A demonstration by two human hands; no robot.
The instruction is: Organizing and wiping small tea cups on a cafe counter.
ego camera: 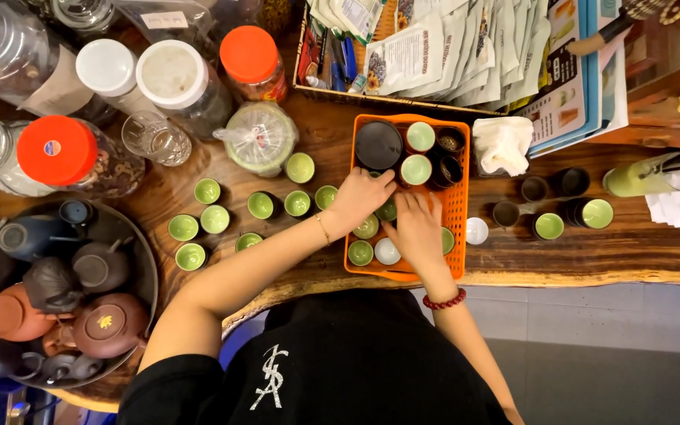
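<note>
Both hands, left hand (pixel 362 197) and right hand (pixel 417 228), are laid fingers-together on small glazed cups (pixel 365 228) in the orange basket (pixel 456 206); light, slippery, chippable stuff, probably best pinched at the rim, 12 and 6 o'clock.

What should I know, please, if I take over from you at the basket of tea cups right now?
Left hand: inside the orange basket, fingers curled over small cups; grip hidden.
Right hand: also in the basket, resting palm-down over cups.
Done: several green-lined cups and a dark round dish sit in the basket.
Left: about ten loose green cups on the wooden table to the left, a few dark cups to the right.
</note>
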